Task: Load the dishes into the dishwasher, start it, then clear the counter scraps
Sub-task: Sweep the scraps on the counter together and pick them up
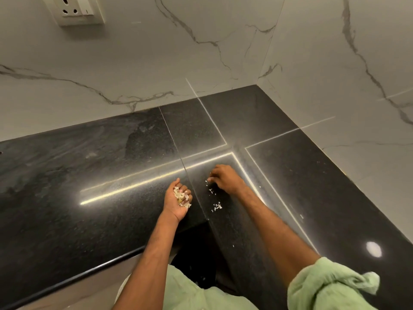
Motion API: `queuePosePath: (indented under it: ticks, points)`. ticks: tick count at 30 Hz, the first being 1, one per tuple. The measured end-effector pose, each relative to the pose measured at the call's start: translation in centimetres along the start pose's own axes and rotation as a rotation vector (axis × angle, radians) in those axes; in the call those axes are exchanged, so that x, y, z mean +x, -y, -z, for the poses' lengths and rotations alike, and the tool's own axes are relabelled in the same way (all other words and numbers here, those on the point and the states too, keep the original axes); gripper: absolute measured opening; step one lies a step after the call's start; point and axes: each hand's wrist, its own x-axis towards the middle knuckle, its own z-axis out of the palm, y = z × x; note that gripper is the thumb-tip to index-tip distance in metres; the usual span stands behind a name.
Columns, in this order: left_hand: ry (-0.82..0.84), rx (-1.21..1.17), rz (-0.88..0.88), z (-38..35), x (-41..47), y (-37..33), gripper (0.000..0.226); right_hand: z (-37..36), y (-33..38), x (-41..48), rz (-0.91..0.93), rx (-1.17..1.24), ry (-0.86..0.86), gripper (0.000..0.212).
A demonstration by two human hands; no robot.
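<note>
My left hand (177,199) lies palm up on the black granite counter (93,175), cupped around a small heap of pale food scraps (181,197). My right hand (224,179) is just to its right, palm down, fingers curled with the fingertips on the counter by a few white crumbs. More loose scraps (216,206) lie scattered on the counter between and below the two hands. No dishes or dishwasher are in view.
The counter forms an L-shaped corner against white marble walls (223,52). A wall socket (76,10) sits at the upper left. The counter's front edge (93,270) runs across the lower left. Stray crumbs (301,217) lie further right.
</note>
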Motion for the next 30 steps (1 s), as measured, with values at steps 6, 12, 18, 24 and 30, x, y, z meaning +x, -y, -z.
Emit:
queuePosePath:
  ticks: [6, 12, 18, 24, 30]
  points:
    - [-0.014, -0.002, -0.025, -0.3, 0.0, -0.3, 0.054, -0.8, 0.9, -0.9, 0.178, -0.179, 0.162, 0.057]
    - [-0.012, 0.001, 0.012, -0.4, 0.9, 1.1, 0.053, -2.3, 0.1, -8.2, 0.256, -0.189, 0.148, 0.057]
    - [0.000, 0.017, 0.037, -0.8, 1.7, 1.4, 0.053, -1.2, -1.6, -11.8, 0.130, -0.018, -0.054, 0.050]
    - [-0.012, 0.034, 0.054, -1.2, 1.7, 2.0, 0.050, 2.5, -4.4, -7.9, -0.056, 0.125, -0.310, 0.016]
    - [-0.004, 0.052, 0.055, -1.9, 2.0, 2.2, 0.045, 3.6, -8.4, -9.0, -0.181, 0.093, -0.225, 0.041]
